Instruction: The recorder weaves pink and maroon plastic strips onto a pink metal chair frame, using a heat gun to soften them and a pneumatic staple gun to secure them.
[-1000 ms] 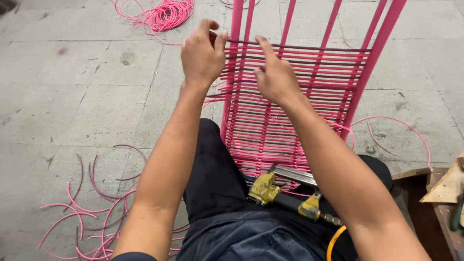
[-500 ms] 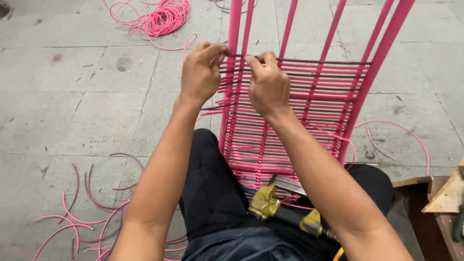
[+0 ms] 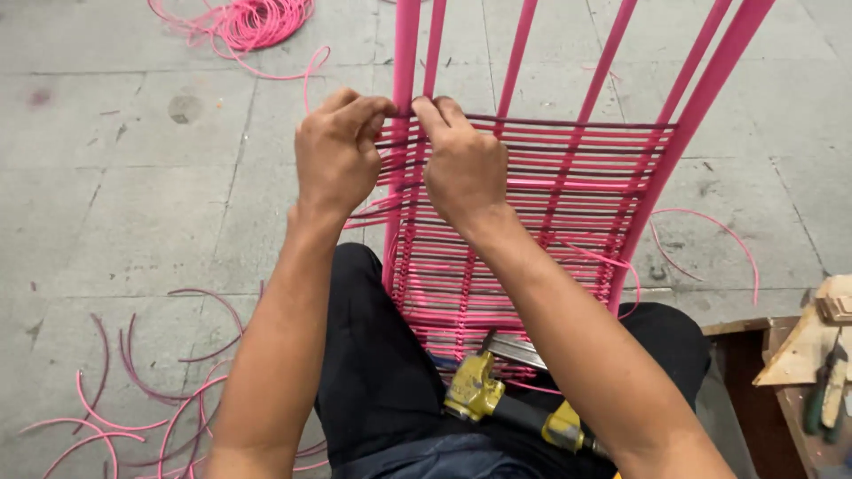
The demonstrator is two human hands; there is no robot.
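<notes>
A pink metal frame (image 3: 683, 133) with several upright bars leans toward me, its lower end against my lap. Pink cord (image 3: 550, 168) is woven across it in many horizontal rows. My left hand (image 3: 337, 160) pinches the top row of cord at the frame's left bars. My right hand (image 3: 461, 164) presses its thumb and fingers on the same top row, just right of the left hand. Both hands touch near the left uprights (image 3: 406, 53).
A yellow and black hand tool (image 3: 506, 404) lies on my lap below the frame. A coil of pink cord (image 3: 253, 19) sits on the concrete floor at top left. Cut pink cord pieces (image 3: 133, 399) lie at lower left. Wooden pieces (image 3: 812, 346) are at right.
Both hands have come closer together at the top woven row by the left bars. The view has shifted slightly nearer to the frame.
</notes>
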